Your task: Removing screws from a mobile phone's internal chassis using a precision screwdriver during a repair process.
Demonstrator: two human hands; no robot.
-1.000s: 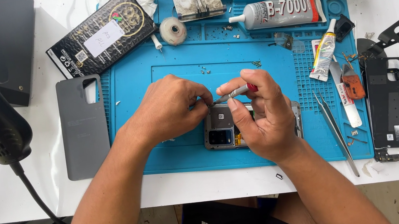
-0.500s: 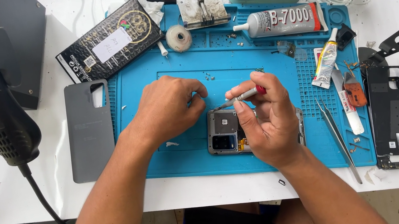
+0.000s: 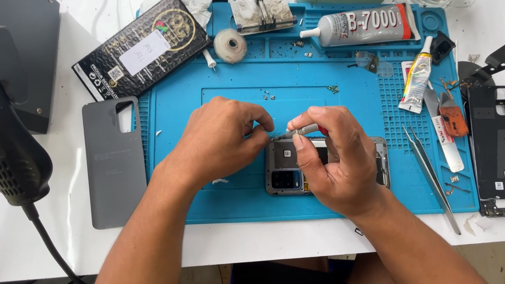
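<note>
Left hand [image 3: 225, 141], fingers pinched together, touches the top edge of an opened phone [image 3: 285, 172] lying flat on a blue mat [image 3: 206, 190]; right hand [image 3: 331, 162], directly above it, grips a small screwdriver [image 3: 305, 130].

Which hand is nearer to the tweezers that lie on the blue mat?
Right. The right hand works over the opened phone, just beside the tweezers on the mat. The left hand is beyond it, further away.
</note>
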